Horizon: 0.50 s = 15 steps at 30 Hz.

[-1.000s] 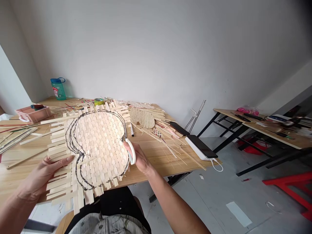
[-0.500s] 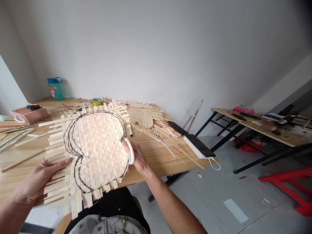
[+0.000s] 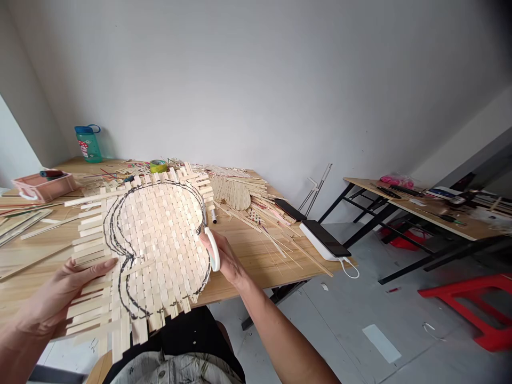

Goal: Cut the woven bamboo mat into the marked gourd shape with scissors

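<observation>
A pale mat of woven wooden strips (image 3: pixel 164 245), with dark curved outlines drawn on it, is held tilted above the front of the table. My left hand (image 3: pixel 68 288) grips its left side, thumb on top and fingers beneath. At the right edge my right hand (image 3: pixel 224 256) is closed on a pair of scissors (image 3: pixel 214 249) with white handles. The blades point away from me along the drawn line, partly hidden against the mat. Loose strip ends stick out at the left, top and bottom; much of the right edge follows the outline.
On the wooden table (image 3: pixel 252 261) lie a woven oval piece (image 3: pixel 232 193), loose strips (image 3: pixel 276 242), a marker (image 3: pixel 214 215), tape (image 3: pixel 158 166), a pink basket (image 3: pixel 46 186) and a bottle (image 3: pixel 88 145). A phone (image 3: pixel 326 238) rests at the right edge; a red stool (image 3: pixel 476 309) stands beyond.
The view has shifted slightly, and the mat's lower left part has tilted a little. Both hands keep their holds, with the scissors at the same spot on the right edge.
</observation>
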Each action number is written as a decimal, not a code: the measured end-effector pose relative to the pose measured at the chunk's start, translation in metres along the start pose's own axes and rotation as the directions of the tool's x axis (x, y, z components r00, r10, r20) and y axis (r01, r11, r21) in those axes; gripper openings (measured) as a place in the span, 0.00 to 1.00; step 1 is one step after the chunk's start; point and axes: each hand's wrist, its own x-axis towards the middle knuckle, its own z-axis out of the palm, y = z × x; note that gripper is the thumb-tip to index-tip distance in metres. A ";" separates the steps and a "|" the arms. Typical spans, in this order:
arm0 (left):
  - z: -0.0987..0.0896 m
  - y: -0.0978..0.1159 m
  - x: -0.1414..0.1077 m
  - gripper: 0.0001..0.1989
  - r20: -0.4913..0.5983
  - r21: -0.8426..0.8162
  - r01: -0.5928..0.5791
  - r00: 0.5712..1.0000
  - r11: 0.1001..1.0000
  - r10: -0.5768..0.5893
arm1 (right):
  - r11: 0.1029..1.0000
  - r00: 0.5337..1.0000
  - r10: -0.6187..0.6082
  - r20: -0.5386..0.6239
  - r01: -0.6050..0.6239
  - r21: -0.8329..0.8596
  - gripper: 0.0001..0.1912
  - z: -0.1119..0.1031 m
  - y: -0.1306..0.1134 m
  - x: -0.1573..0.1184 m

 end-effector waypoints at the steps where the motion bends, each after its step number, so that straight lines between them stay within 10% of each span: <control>1: -0.002 -0.002 0.002 0.27 0.041 -0.024 0.036 0.999 0.999 -0.035 | 1.000 1.000 -0.003 0.000 0.003 0.006 0.25 0.000 0.001 0.000; 15: -0.007 -0.005 0.005 0.22 0.122 -0.042 0.069 0.990 0.997 -0.063 | 1.000 1.000 -0.024 -0.018 0.023 -0.008 0.26 0.000 0.003 0.003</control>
